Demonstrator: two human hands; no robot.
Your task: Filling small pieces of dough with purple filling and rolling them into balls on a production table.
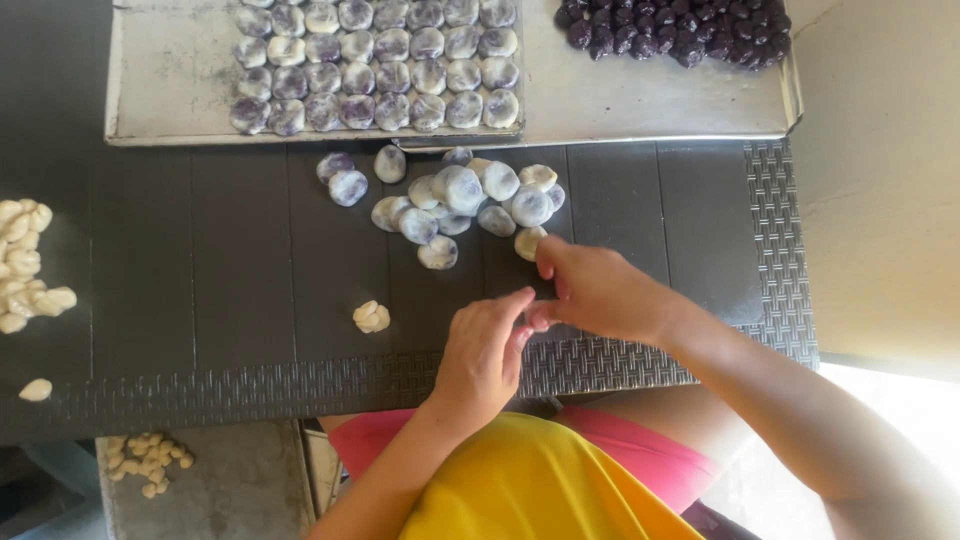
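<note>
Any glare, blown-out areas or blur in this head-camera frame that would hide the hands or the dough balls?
Head view: daylight blows out the floor patch at lower right; the left hand and right hand are slightly soft, what they pinch unclear; the loose dough balls and the tray are evenly lit.

On the table [230, 280] the two hands meet near the front edge, the left hand [482, 352] just left of the right hand [592, 292], fingertips touching. Behind them, toward the table's middle, lies a loose heap of dough balls [455, 198], the nearest ball just beside the right hand. A small dough lump [371, 317] sits alone to the left of the left hand. Farther back a tray [180, 80] carries filled balls in rows [375, 65] (packed side by side), and filling balls [675, 30] crowd its far right corner. Dough pieces [25, 265] lie at the table's left edge.
</note>
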